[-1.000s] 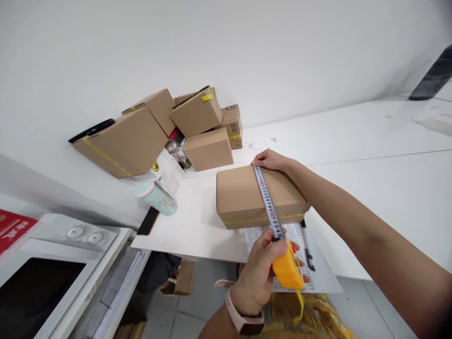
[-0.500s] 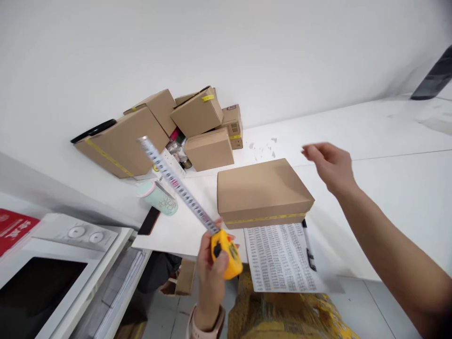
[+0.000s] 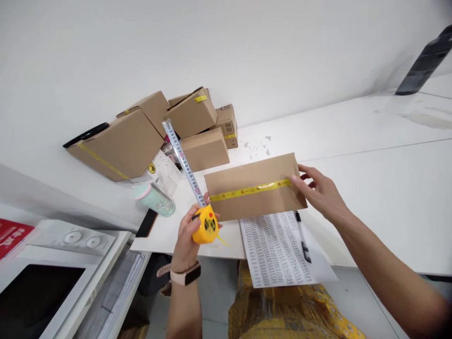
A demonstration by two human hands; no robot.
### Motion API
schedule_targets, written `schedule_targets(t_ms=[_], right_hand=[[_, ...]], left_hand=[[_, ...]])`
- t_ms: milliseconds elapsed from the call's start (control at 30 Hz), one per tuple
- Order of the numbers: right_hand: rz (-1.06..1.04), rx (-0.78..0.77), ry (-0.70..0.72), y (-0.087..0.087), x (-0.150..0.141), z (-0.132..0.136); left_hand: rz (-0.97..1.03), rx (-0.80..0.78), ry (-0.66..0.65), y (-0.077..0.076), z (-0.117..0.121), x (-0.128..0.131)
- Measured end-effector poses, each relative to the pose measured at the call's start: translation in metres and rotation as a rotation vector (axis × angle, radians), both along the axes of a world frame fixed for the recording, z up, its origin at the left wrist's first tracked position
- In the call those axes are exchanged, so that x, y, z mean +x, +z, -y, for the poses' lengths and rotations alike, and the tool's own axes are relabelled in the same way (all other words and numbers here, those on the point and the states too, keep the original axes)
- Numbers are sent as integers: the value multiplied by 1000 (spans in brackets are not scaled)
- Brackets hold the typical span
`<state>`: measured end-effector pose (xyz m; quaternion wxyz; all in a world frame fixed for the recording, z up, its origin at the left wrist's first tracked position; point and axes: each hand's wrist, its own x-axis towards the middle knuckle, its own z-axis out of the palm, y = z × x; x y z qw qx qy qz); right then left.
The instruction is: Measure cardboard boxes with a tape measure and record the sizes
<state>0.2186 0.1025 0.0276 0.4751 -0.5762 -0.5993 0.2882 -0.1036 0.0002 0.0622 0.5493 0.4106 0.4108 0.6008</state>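
My left hand [image 3: 190, 230] is closed round a yellow tape measure [image 3: 205, 225], its metal blade [image 3: 186, 165] drawn out toward the stacked boxes. A cardboard box [image 3: 252, 172] with yellow tape along its side lies in front of me, that taped face tilted up. At the box's right end my right hand [image 3: 319, 193] grips the edge, thumb on the taped face and the other fingers behind. My left fingertips are close to the box's left end; whether they touch it I cannot tell. Printed sheets [image 3: 271, 254] lie partly under the box, with a black pen [image 3: 304, 240] on them.
Several cardboard boxes [image 3: 205, 150] are piled against the wall at the back left. A mint green tumbler [image 3: 155, 200] and a dark phone-like slab [image 3: 147, 223] stand near the table's left edge. At far left is a microwave [image 3: 52, 282]; a dark bottle [image 3: 420, 68] stands back right.
My right hand has come down from the air and taken hold of the box. The box has turned so its taped side faces up. The tape measure has swung more upright and moved left.
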Motion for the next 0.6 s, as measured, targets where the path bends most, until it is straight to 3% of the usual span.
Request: schedule_targets(t_ms=[100, 200, 300, 433, 600], right_hand=[[101, 22, -29, 15, -8, -25], [184, -13, -26, 16, -14, -57], [326, -2, -4, 18, -18, -87], [478, 173, 85, 33, -25, -118], [426, 162, 246, 56, -48, -139]], left_hand=[[-27, -6, 23, 23, -19, 1], [1, -14, 20, 32, -21, 18], [122, -100, -116, 30, -7, 48], [285, -340, -324, 21, 3, 88], [336, -458, -314, 13, -16, 114]])
